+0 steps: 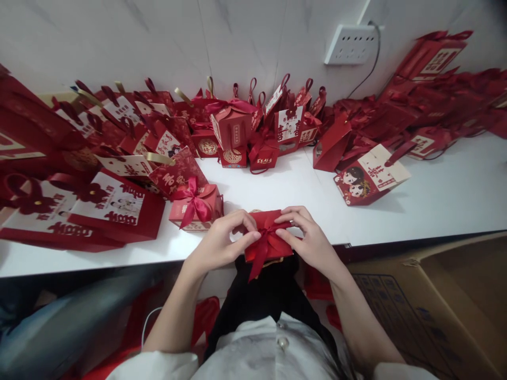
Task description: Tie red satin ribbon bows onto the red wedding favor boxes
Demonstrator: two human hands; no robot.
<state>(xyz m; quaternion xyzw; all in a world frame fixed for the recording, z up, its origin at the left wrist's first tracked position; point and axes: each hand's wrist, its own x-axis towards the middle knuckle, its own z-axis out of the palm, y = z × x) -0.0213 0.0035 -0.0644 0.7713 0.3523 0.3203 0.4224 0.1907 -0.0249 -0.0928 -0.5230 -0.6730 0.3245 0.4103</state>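
A small red gift box (250, 254) with a dark red ribbon bow (264, 241) on top is at the table's front edge, between my two hands. My left hand (234, 232) pinches the bow's left side, thumb and fingers together at the ribbon. On the right side, my right hand (301, 229) has its thumb and fingers closed on the ribbon loop. Parts of the box are hidden by the hands and ribbon. Just left of my left hand stands another red box (182, 214) tied with a pink-red bow.
Many red gift boxes and bags (130, 203) crowd the left and back of the white table (273, 184). A box with cartoon faces (354, 184) lies at the right. Behind is a power strip (350, 46); a cardboard carton (451, 295) stands below right.
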